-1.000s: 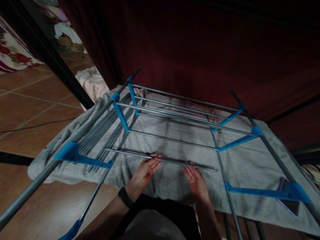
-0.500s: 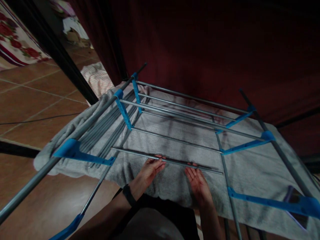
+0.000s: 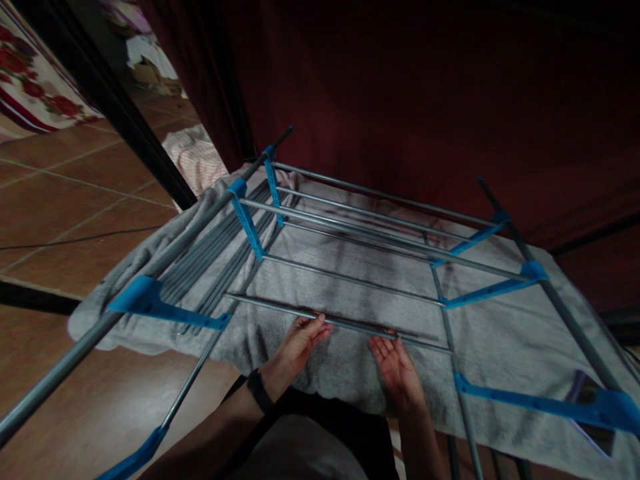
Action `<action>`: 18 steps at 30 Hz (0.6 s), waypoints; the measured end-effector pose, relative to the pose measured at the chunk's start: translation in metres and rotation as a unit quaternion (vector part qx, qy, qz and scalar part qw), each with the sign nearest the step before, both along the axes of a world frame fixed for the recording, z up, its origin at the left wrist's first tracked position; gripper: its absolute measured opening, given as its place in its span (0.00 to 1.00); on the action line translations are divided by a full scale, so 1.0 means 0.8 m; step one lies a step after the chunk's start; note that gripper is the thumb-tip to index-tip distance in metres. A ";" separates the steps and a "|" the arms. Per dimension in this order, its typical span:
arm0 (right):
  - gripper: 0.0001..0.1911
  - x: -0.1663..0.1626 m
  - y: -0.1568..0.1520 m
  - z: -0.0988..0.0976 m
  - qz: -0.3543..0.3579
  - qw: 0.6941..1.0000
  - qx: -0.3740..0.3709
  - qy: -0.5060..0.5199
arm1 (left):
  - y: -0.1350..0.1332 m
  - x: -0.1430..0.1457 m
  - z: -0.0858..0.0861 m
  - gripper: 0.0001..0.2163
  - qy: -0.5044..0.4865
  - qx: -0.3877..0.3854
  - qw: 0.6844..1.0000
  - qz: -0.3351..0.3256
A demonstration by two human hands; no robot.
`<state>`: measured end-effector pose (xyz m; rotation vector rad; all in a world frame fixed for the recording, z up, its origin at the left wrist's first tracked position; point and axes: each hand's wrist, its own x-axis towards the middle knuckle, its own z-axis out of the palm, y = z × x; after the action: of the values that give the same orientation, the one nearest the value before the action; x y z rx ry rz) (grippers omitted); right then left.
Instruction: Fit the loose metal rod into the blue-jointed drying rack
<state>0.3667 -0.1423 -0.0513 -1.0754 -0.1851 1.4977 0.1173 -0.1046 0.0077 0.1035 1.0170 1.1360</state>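
From beside the blue plastic bracket [image 3: 150, 303] at the left, the thin grey metal rod [image 3: 350, 325] ran left to right, sinking slightly rightwards, above the near edge of the grey towel [image 3: 500, 333]. Your left hand [image 3: 300, 339] met it with bent fingertips; whether they closed around it could not be told. Your right hand [image 3: 397, 367] lay palm up, fingers open, only the tips touching the rod from below. Both hands were near its middle.
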 end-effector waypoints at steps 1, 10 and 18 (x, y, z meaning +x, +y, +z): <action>0.19 0.000 0.001 0.001 -0.002 1.000 0.000 0.001 | -0.001 -0.001 -0.001 0.09 0.000 0.003 1.000 -0.001; 0.16 0.001 0.002 0.005 -0.010 1.000 0.009 0.022 | -0.007 -0.004 -0.003 0.15 0.010 0.032 0.999 -0.011; 0.09 0.004 -0.001 0.015 -0.053 0.997 0.005 0.054 | -0.006 -0.002 0.015 0.17 0.016 0.075 0.995 -0.066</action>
<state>0.3698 -0.1427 -0.0391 -0.9784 -0.0599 1.4531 0.1157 -0.1097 0.0200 0.3057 0.9371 1.0918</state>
